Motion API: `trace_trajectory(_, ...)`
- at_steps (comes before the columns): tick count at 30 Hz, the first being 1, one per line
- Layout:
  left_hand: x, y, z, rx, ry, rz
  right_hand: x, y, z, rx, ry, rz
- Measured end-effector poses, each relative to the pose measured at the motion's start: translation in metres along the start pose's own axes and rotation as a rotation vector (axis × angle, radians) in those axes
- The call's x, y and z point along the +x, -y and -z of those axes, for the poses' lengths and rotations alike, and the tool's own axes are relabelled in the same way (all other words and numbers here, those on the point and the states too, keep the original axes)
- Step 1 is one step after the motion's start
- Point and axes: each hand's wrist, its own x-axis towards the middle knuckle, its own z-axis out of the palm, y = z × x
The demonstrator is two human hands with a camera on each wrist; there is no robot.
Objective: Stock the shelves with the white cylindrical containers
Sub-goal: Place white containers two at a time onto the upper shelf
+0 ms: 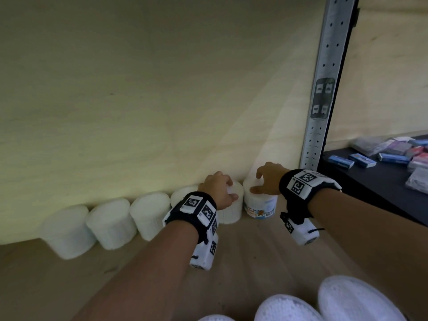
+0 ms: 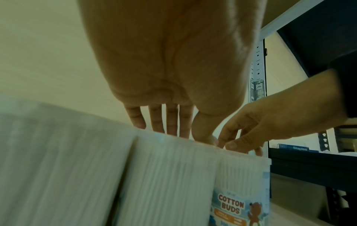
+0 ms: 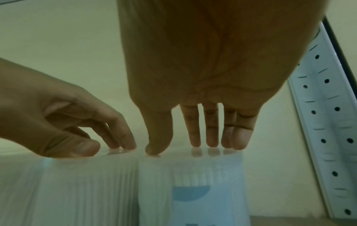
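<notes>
I'm seating two tubs in the back row: left hand [image 1: 217,191] fingertips rest, uncurled, on the plain tub [image 1: 231,205], right hand [image 1: 266,179] likewise on the labelled tub [image 1: 260,205]; next I lift away.

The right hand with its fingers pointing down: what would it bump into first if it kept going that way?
The right hand would meet the lid of the Cotton Buds container right under it; the right wrist view shows its fingertips at the lid, seemingly touching already.

containers [image 1: 111,224]: white, ribbed | end container label [image 2: 239,209]: blue, orange | shelf upright [image 1: 324,77]: grey, dotted holes
</notes>
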Motion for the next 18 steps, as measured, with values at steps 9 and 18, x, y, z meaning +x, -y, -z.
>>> trace_trajectory(9, 0.0, 0.001, 0.0, -0.015, -0.008, -0.006, -0.001, -0.004, 0.008, 0.02, 0.071, 0.104)
trace_trajectory(18, -0.002, 0.001, 0.001, 0.009, 0.01, -0.007, -0.002, 0.003, 0.006, 0.001, 0.008, 0.034)
